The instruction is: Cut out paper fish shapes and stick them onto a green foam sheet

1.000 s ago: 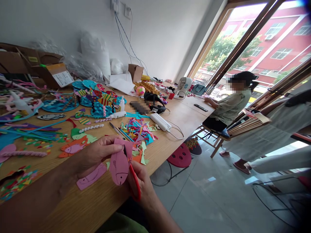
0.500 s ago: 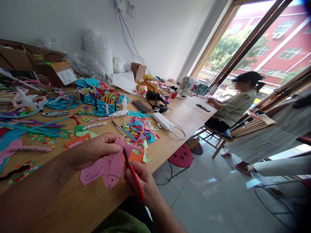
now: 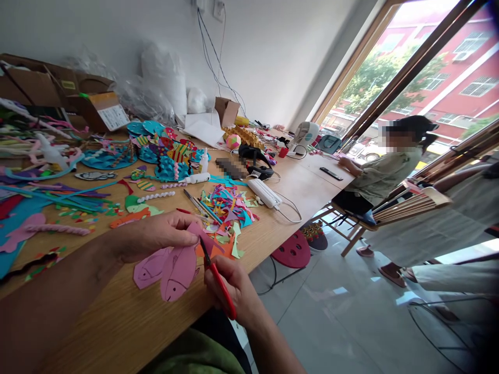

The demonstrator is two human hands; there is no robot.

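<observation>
While the left hand pinches the pink paper fish near its tail end, thumb and fingers clamped on the paper, the right hand is closed round the red-handled scissors. Dark blade sits at the paper just beside the left fingertips; can't tell how far the blades are parted. Fish hangs head down above the front edge of the desk, outline and eye drawn on. Second pink fish piece is on the desk, partly covered by the held one. Scrap pile beyond the hands.

Vs 1 s ago: right hand is clear of the fish's side, more blade shows, and the pink flap by the tail leans right instead of standing up squarely.
</observation>
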